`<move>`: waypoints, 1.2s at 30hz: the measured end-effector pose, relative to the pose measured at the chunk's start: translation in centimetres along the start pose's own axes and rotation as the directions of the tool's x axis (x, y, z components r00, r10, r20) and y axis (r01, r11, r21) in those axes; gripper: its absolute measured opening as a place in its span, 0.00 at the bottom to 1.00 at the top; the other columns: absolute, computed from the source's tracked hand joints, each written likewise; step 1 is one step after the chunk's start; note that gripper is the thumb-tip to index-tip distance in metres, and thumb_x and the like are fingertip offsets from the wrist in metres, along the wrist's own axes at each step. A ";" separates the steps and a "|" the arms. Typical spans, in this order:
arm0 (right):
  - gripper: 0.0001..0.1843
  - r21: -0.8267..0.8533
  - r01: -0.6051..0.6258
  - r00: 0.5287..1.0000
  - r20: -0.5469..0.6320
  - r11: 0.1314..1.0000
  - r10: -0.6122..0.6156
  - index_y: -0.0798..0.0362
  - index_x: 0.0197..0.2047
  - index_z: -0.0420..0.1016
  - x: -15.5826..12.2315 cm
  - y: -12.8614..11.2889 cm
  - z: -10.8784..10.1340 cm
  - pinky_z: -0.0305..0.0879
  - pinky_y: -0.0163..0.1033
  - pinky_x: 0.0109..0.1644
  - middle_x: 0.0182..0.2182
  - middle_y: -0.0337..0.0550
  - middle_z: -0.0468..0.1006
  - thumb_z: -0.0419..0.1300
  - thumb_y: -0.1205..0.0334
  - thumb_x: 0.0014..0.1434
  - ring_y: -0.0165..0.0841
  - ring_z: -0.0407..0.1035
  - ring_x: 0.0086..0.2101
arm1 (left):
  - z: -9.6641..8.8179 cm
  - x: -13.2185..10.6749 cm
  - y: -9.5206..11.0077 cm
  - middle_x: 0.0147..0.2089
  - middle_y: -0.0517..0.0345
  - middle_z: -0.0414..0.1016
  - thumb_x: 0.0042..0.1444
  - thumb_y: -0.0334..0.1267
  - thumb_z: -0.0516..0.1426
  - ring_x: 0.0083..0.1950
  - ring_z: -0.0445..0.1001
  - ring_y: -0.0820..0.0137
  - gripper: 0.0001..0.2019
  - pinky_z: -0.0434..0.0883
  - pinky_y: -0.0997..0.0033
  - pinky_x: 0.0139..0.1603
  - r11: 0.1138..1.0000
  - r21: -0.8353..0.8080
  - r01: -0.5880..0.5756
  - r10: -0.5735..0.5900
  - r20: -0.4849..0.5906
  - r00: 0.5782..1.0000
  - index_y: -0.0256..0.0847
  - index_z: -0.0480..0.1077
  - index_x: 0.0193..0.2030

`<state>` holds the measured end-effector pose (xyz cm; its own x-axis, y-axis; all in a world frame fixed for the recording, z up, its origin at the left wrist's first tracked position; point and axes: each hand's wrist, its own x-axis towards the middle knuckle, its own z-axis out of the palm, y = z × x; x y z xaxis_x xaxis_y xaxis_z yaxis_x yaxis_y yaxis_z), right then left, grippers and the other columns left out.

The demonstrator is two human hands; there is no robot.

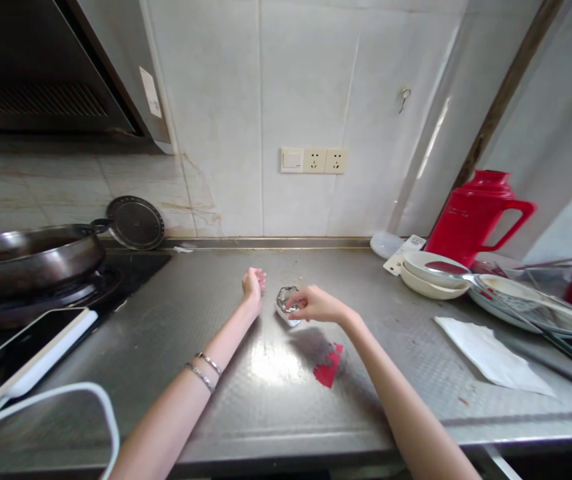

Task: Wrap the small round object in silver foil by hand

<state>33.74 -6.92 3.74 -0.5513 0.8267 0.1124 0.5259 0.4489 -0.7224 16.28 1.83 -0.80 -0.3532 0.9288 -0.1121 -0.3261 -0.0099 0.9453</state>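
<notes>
**Glass dish pinched at its rim, mid-bench**

The small glass dish (287,303) sits on the steel bench (206,373). The right hand (319,307) has its fingers closed on the dish's right rim, probably to steady it. Just left of the dish, the left hand (253,283) rests curled shut, seemingly idle. Red scraps (329,365) lie in front of the dish. Stacked bowls (431,277) stand well to its right, likely set aside.

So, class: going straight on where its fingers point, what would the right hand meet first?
The small crinkled silvery cup; the right hand seems to be touching it, though depth is unclear.
</notes>
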 end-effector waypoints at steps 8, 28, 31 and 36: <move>0.07 -0.075 0.044 0.999 -0.016 0.996 -0.045 0.53 0.25 0.79 0.5 0.6 0.9 0.55 0.30 0.22 0.14 0.35 0.71 0.59 0.68 0.47 0.27 0.65 0.17 | 0.1 -0.4 0.5 0.28 0.52 0.76 0.46 0.43 0.51 0.26 0.72 0.72 0.12 0.65 0.73 0.30 0.998 -0.009 -0.062 0.062 0.011 0.998 0.36 0.70 0.29; 0.15 0.252 0.142 0.728 -0.682 0.957 0.072 0.53 0.27 0.80 1.4 1.3 -1.2 0.62 0.38 0.33 0.26 0.45 0.79 0.65 0.49 0.45 0.34 0.68 0.28 | 0.1 -5.8 4.2 0.45 0.49 0.77 0.46 0.36 0.60 0.51 0.71 0.59 0.09 0.63 0.57 0.58 0.611 0.091 -0.787 0.617 0.567 0.545 0.42 0.76 0.36; 0.15 0.305 0.146 0.713 -0.692 0.941 0.113 0.54 0.27 0.80 1.3 1.4 -1.3 0.63 0.39 0.35 0.28 0.46 0.79 0.66 0.49 0.44 0.35 0.69 0.30 | 0.3 -6.0 3.9 0.47 0.48 0.76 0.44 0.36 0.62 0.52 0.71 0.59 0.14 0.63 0.56 0.59 0.548 0.075 -0.833 0.592 0.669 0.449 0.42 0.76 0.41; 0.18 0.438 0.087 0.751 -0.619 0.895 0.230 0.55 0.29 0.80 1.1 0.9 -1.2 0.59 0.36 0.28 0.28 0.46 0.79 0.66 0.48 0.42 0.33 0.67 0.27 | 0.9 -5.6 2.4 0.41 0.50 0.78 0.51 0.40 0.59 0.47 0.72 0.60 0.09 0.66 0.58 0.55 0.498 0.090 -0.863 0.601 0.682 0.417 0.44 0.77 0.39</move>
<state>34.42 -5.16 4.03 0.1072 0.9340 0.3407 0.1388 0.3252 -0.9354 18.26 -3.10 2.34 0.2548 0.6344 0.7298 0.2208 -0.7730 0.5948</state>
